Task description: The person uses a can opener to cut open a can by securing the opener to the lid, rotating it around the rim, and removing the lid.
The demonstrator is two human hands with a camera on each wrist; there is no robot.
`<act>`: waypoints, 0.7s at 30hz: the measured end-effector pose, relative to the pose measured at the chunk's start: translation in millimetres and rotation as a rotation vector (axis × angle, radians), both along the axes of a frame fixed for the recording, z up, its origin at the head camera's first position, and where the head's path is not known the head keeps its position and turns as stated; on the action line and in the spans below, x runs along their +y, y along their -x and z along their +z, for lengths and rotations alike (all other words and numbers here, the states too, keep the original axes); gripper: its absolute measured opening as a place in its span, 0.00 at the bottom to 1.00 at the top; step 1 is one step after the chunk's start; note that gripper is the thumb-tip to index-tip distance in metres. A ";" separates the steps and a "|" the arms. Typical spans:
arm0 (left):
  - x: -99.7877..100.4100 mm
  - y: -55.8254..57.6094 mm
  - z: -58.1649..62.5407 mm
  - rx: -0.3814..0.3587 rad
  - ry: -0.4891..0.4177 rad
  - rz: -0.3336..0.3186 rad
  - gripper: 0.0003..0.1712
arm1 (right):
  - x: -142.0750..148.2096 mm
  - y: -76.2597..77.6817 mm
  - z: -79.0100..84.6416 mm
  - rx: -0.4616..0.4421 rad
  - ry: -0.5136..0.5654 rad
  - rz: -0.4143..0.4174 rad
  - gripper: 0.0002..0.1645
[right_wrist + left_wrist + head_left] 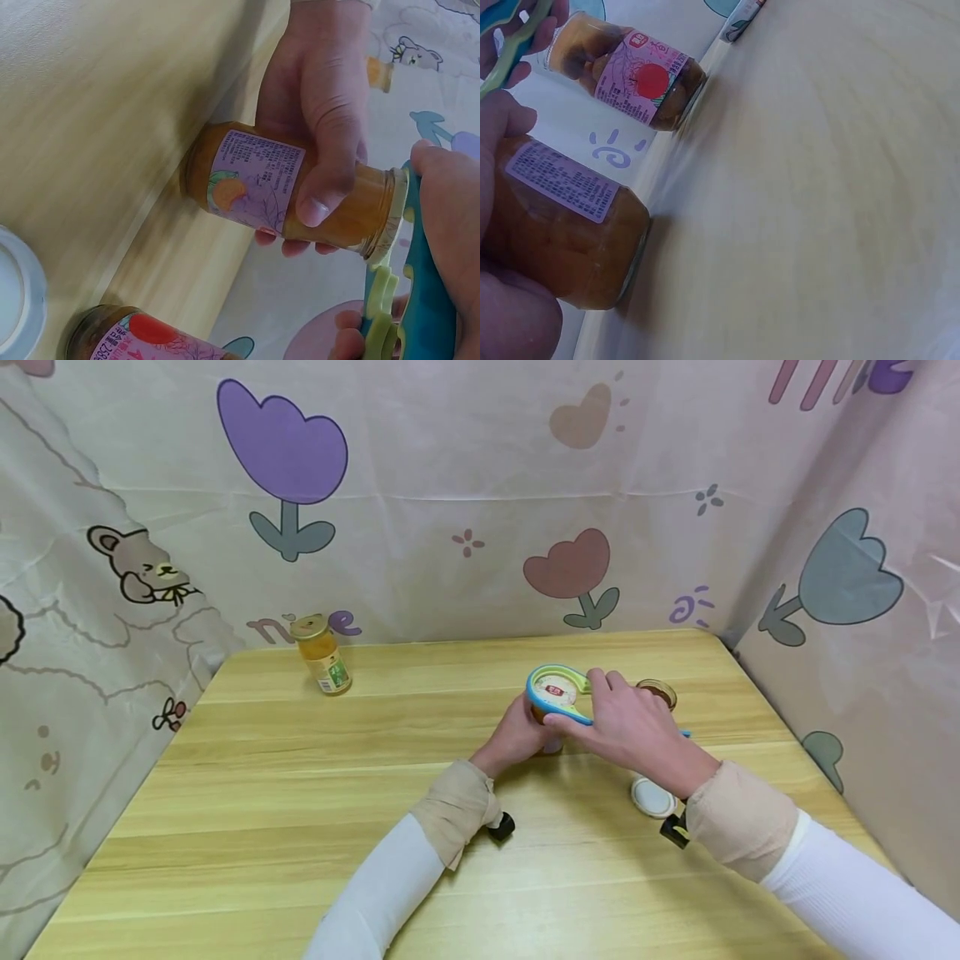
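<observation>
My left hand (pixel 519 737) grips a glass jar of orange fruit (pixel 255 180) with a pink label round its body. The jar stands upright on the table. My right hand (pixel 633 727) holds the handles of a blue and green jar opener (pixel 431 300), its fingers curled round them. The opener's loop lies around the jar's pale lid (pixel 555 691), which has a red mark at its centre. Part of the handles is hidden under the right hand.
Right of the hands stands a second pink-labelled jar (pixel 641 79) without a lid. A white lid (pixel 653 797) lies near the right wrist. A lidded yellow jar (pixel 322 658) stands at the table's back left. Patterned cloth (pixel 450 460) hangs behind the wooden table (pixel 262 827).
</observation>
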State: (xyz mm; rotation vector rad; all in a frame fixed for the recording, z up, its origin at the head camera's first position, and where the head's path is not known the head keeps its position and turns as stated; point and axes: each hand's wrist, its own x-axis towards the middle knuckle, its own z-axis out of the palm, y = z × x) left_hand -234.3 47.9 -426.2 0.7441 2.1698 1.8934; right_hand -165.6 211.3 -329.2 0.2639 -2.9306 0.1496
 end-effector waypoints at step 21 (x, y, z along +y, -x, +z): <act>-0.9 1.5 -2.2 0.003 -0.018 -0.036 0.33 | -2.5 1.8 -5.4 0.006 -0.005 0.007 0.59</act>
